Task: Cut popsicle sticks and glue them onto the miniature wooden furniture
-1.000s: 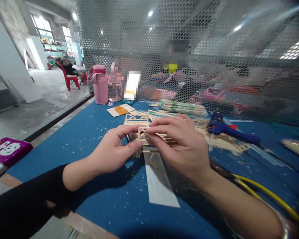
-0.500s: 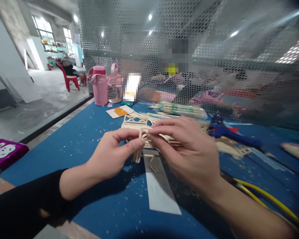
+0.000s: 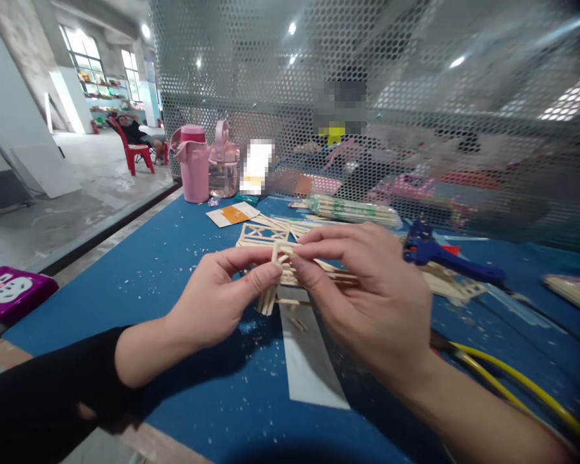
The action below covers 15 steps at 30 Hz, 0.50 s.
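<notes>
A small frame of pale wooden sticks is held up between both hands above the blue table. My left hand pinches its left upright between thumb and forefinger. My right hand has thumb and fingers closed at its upper right corner; any small piece between those fingertips is hidden. Behind the frame lies a flat stick lattice among loose sticks. Under the hands, a white paper strip lies on the table with a few short stick offcuts on it.
A blue glue gun lies right of my right hand, with yellow-handled pliers nearer. Bagged sticks, a pink thermos and a water bottle stand or lie before a perforated metal screen. A purple power strip is at left.
The right hand's fingertips shift slightly at the frame's top, and more of its upper corner shows. Both hands keep their grip. The camera view moves a little.
</notes>
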### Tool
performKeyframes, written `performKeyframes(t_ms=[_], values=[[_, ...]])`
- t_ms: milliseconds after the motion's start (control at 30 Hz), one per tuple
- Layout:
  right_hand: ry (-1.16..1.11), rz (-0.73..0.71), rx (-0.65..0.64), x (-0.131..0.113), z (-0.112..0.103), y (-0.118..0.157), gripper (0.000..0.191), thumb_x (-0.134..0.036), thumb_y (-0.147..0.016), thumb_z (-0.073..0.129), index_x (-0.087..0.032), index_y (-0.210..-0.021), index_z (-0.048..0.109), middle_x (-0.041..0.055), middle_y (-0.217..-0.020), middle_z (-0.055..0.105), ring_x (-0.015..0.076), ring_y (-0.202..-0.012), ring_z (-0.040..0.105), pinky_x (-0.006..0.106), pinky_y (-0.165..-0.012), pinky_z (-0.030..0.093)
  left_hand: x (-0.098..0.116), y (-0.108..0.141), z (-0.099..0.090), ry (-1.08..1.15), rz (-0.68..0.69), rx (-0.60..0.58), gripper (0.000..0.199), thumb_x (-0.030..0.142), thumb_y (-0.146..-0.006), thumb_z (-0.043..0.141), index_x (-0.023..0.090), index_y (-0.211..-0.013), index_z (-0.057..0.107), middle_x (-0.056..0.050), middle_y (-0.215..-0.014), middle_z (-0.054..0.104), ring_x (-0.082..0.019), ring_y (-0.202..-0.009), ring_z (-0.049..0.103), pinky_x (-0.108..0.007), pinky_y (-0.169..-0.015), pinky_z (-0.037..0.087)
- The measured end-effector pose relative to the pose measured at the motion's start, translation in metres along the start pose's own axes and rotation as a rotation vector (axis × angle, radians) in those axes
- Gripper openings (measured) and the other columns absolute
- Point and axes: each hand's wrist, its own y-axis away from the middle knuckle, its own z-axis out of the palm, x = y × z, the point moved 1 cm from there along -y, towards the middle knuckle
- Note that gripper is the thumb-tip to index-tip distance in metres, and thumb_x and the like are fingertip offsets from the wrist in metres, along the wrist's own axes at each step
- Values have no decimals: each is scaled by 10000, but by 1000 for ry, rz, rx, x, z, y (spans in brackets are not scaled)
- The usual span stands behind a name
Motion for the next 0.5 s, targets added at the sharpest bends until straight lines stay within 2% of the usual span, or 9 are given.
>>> performKeyframes(t_ms=[133,500], values=[[36,-2,38,-4,1,0,49,-203,-782,661,-223,-738,669,35,-804,700,203,-786,636,411,-755,431,1,0,1,22,0,-10,216,227,-853,620,231,-1044,720,-12,-1051,729,-165,-1028,633,-240,-894,459],[85,-9,35,-11,0,1,68,-191,-776,656,-213,-720,689,62,-823,709,242,-805,651,480,-781,432,3,3,3,33,-8,15,223,242,-854,622,243,-1056,717,-2,-1047,730,-153,-1002,638,-222,-884,462]])
